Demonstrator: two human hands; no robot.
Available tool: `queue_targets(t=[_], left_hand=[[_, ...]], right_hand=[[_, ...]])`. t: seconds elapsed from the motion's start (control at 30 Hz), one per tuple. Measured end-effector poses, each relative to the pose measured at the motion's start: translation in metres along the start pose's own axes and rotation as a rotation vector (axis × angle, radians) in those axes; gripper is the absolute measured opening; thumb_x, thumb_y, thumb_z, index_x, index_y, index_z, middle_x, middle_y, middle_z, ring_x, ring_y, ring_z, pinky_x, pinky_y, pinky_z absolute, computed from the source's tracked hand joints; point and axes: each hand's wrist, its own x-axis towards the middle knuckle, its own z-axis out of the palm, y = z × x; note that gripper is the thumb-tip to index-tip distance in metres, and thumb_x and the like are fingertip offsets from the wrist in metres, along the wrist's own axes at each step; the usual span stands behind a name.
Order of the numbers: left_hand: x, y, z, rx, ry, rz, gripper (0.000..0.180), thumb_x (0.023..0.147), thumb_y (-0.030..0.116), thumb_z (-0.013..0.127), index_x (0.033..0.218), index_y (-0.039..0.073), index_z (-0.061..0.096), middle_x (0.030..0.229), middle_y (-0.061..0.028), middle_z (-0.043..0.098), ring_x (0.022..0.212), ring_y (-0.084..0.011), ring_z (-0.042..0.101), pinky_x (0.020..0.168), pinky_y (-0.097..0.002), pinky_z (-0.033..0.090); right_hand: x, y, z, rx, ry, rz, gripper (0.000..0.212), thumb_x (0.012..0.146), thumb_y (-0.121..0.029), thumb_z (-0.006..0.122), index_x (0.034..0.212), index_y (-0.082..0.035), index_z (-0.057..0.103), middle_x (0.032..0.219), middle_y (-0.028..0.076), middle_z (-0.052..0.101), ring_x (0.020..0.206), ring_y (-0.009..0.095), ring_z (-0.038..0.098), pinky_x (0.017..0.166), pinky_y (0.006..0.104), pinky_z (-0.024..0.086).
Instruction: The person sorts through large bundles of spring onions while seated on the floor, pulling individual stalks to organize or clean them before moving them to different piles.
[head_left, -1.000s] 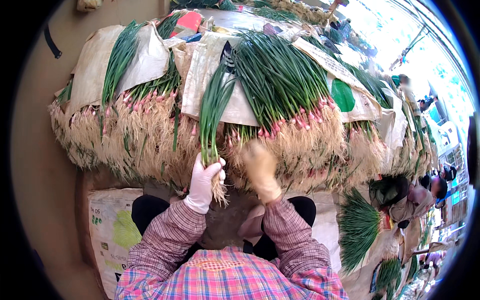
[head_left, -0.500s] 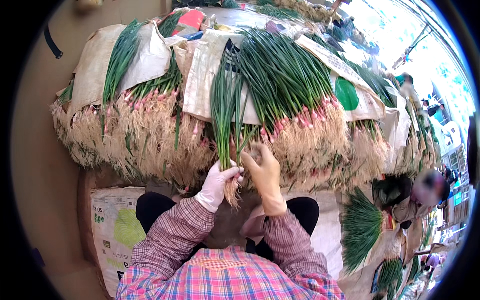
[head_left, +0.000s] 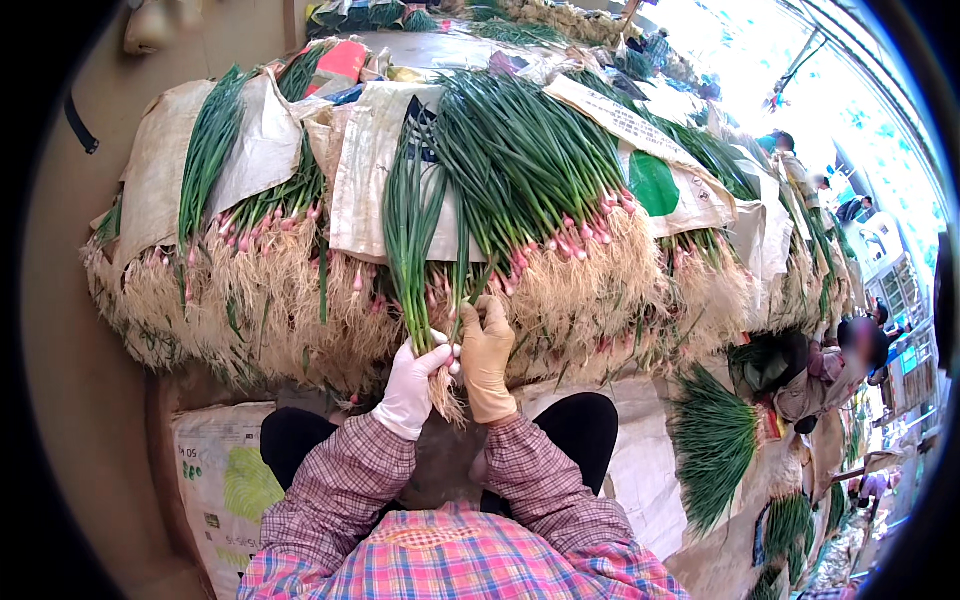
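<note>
My left hand (head_left: pixel 405 388), in a white glove, is closed around the lower ends of a small bunch of spring onions (head_left: pixel 406 240). Their long green leaves point away from me, and pale roots (head_left: pixel 445 396) hang below my fingers. Close beside it is my right hand (head_left: pixel 487 362) in a tan glove, its thumb and fingertips pinching a thin spring onion stalk (head_left: pixel 461 265) at the bunch's right edge. Just beyond both hands lies a big heap of spring onions (head_left: pixel 535 165) with pink bulbs and a thick fringe of straw-coloured roots (head_left: pixel 590 285).
Woven sacks (head_left: pixel 375 170) partly cover the heap. A printed sack (head_left: pixel 225 480) lies at lower left. To the right, a fanned bundle of spring onions (head_left: pixel 712 445) rests on sheeting near another person (head_left: pixel 815 385). More people and heaps show farther right.
The whole view has shifted, so the heap appears farther left and lower. My right hand has come closer to my left, its fingers now at the stalk beside the bunch.
</note>
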Motion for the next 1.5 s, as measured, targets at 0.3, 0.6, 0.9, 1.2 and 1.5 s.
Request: queue_targets(t=[0.3, 0.6, 0.9, 1.2, 1.5], left_hand=[[-0.021, 0.010, 0.011, -0.042, -0.050, 0.004, 0.016, 0.087, 0.002, 0.055, 0.103, 0.003, 0.053, 0.087, -0.0111, 0.062, 0.068, -0.0175, 0.060, 0.056, -0.0238, 0.050], [0.003, 0.015, -0.005, 0.026, -0.099, -0.073, 0.021, 0.088, 0.006, 0.059, 0.109, 0.002, 0.055, 0.081, -0.0025, 0.058, 0.069, -0.0119, 0.057, 0.053, -0.0216, 0.046], [0.001, 0.003, -0.007, 0.069, 0.004, -0.064, 0.009, 0.088, 0.010, 0.060, 0.096, 0.005, 0.058, 0.089, -0.0064, 0.064, 0.077, -0.0151, 0.063, 0.064, -0.0270, 0.054], [-0.004, 0.001, 0.002, -0.017, -0.096, -0.101, 0.008, 0.089, 0.011, 0.058, 0.090, 0.004, 0.056, 0.084, -0.0092, 0.061, 0.070, -0.0166, 0.061, 0.053, -0.0239, 0.050], [-0.012, -0.005, -0.002, 0.062, 0.020, -0.182, 0.016, 0.092, 0.018, 0.055, 0.088, 0.002, 0.056, 0.078, -0.0085, 0.062, 0.060, -0.0135, 0.058, 0.046, -0.0224, 0.048]], right_hand=[[0.029, 0.021, -0.035, -0.127, -0.341, -0.190, 0.014, 0.090, -0.017, 0.056, 0.083, -0.005, 0.054, 0.073, 0.012, 0.057, 0.058, 0.016, 0.054, 0.048, 0.0296, 0.043], [0.083, 0.003, -0.006, -1.169, -0.080, -0.423, 0.018, 0.085, -0.022, 0.061, 0.078, -0.006, 0.054, 0.066, 0.012, 0.059, 0.058, 0.028, 0.062, 0.052, 0.0392, 0.047], [-0.006, -0.003, -0.039, -0.118, -0.305, 0.045, 0.028, 0.079, -0.021, 0.067, 0.098, -0.002, 0.061, 0.078, 0.005, 0.062, 0.068, 0.012, 0.058, 0.064, 0.0261, 0.046], [0.034, 0.007, -0.029, 0.491, -0.179, 0.520, 0.010, 0.089, -0.016, 0.061, 0.086, -0.006, 0.062, 0.070, 0.001, 0.061, 0.051, 0.006, 0.051, 0.046, 0.0189, 0.043], [0.018, 0.007, -0.004, 0.574, -0.500, 0.660, 0.021, 0.085, -0.013, 0.066, 0.102, -0.003, 0.058, 0.069, -0.002, 0.056, 0.055, 0.007, 0.050, 0.047, 0.0200, 0.042]])
